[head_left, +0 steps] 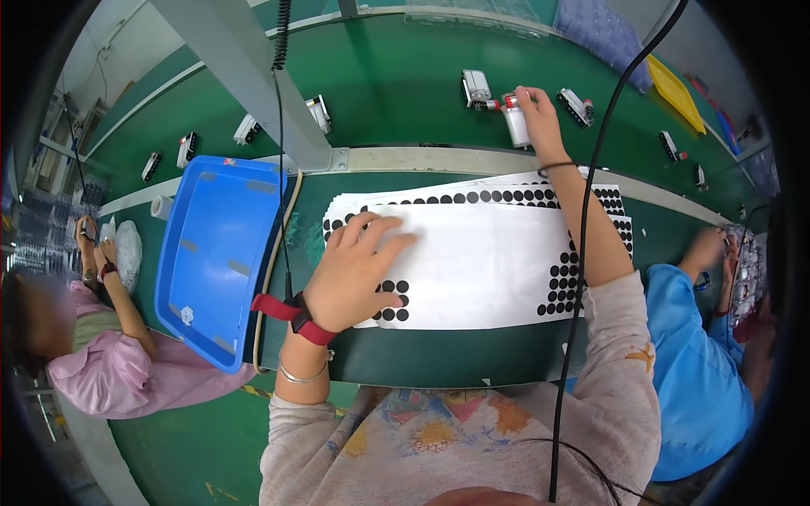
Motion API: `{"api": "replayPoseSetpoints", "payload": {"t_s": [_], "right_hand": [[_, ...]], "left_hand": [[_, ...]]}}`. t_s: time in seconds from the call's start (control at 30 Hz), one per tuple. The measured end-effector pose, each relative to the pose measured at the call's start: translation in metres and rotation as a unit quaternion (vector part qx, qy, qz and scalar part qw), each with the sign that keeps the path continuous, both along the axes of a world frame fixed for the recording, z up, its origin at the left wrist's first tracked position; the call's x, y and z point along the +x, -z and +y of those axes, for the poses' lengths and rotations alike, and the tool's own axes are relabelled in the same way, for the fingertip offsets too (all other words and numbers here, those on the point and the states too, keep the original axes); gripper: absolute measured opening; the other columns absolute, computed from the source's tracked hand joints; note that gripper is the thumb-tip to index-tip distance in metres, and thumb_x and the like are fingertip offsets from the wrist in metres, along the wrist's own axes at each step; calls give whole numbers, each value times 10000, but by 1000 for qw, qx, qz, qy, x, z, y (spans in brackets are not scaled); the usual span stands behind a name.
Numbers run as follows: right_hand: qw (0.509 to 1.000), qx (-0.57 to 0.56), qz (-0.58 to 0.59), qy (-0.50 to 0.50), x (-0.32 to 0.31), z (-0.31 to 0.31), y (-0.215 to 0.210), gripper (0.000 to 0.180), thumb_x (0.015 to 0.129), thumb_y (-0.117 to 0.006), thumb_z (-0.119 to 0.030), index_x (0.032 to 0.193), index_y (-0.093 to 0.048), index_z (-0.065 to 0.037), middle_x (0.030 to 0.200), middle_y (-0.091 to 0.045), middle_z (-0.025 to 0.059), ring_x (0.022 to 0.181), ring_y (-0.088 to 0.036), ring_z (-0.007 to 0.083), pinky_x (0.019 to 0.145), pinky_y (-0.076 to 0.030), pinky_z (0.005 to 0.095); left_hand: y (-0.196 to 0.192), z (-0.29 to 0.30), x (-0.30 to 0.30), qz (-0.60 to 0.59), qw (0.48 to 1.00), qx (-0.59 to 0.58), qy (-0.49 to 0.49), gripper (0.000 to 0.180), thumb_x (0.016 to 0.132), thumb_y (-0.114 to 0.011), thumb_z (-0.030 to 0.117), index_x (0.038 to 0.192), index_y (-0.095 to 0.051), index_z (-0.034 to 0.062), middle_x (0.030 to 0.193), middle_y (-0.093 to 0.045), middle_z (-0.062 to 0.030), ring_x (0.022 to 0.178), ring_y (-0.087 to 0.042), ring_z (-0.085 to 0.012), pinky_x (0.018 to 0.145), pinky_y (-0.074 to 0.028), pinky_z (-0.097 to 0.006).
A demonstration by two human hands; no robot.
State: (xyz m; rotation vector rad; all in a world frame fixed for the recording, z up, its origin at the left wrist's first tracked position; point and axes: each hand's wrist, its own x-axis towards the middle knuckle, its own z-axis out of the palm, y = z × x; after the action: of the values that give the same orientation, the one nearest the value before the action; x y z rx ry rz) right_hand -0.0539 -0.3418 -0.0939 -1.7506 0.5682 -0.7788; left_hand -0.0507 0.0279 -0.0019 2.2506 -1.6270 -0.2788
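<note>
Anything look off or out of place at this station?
Nothing stands out as damaged or spilled. The sticker sheets lie in a slightly fanned stack, edges not flush, under the left hand. The right hand holds a small white part on the conveyor belt. The blue tray sits tilted over the table edge.

**What you cannot see**

Your left hand [354, 270] covers part of the dot sheet [481, 261]. Your right hand [538, 118] hides the top of the small white device [515, 126]; its far-off neighbours are too small to identify.
</note>
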Motion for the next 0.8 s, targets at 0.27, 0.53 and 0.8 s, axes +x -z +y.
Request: {"api": "replayPoseSetpoints", "payload": {"t_s": [0.27,0.53,0.8], "right_hand": [[841,-507,162,100,18,11,-12,346,785,-589,-381,987,-594,-100,945,-580,78,925,-518,270,740,-421,396],[768,-613,185,-13,17,29,-22,257,724,-656,-320,926,-607,-169,910,-569,-22,960,-490,184,794,-371,368],[809,-575,117,35,14,12,-39,229,721,-661,-290,899,-615,-155,808,-603,-5,874,-535,190,780,-393,351]], "left_hand": [[15,7,4,95,994,-8,45,305,566,-739,87,818,-570,109,769,-544,-7,769,-519,-218,687,-418,-333],[29,0,10,161,985,-37,46,195,620,-711,101,722,-545,81,680,-505,-18,706,-502,-209,620,-404,-324],[29,0,20,185,978,-61,75,181,618,-712,72,738,-576,83,722,-533,-18,744,-508,-205,685,-411,-316]]}}
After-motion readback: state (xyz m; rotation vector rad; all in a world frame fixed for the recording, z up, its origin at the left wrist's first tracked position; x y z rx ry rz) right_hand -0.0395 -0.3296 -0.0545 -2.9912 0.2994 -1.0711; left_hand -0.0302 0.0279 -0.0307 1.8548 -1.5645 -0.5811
